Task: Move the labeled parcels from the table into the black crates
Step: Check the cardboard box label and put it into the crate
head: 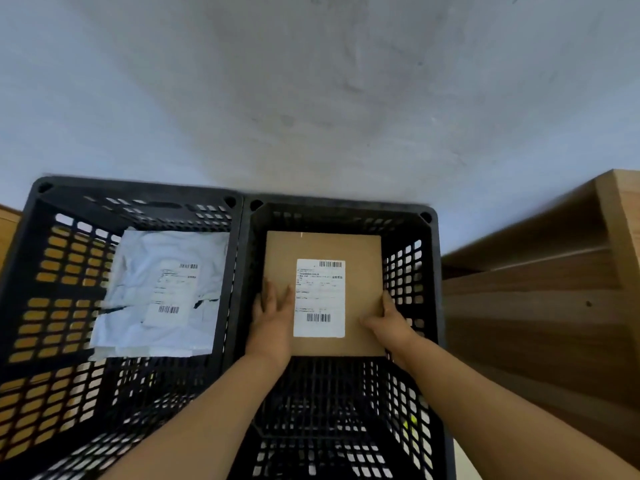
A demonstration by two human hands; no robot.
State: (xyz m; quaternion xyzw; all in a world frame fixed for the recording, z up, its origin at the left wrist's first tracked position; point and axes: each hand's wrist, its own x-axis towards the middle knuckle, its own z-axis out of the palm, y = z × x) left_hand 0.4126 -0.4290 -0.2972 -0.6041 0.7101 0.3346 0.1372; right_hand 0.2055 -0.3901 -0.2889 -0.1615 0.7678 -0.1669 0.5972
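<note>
Both hands are down inside the right crate (429,258) now, lowering a flat brown box (360,258) with its label face up. The left hand (273,323) lies on the box's left edge, fingers (277,296) fairly straight on top and the thumb out of sight. The right hand (389,323) holds the right edge near the near-right corner, thumb on top and fingers curled under, so that one is gripping. The box sits between the two hands, its long axis running away from the person, toward the crate's far wall. I judge it not yet released; whether it touches the crate floor I cannot tell. Both hands are equally near, so the coming move is simply letting go and drawing back toward the near wall.

The white label (320,299) carries a barcode at its top right and another near its bottom; the printed lines are too small to read. Next door, the left crate (52,271) already holds a crumpled white bag (138,271) with its own barcoded label, lying against the far-right corner. No brand is legible anywhere.
</note>
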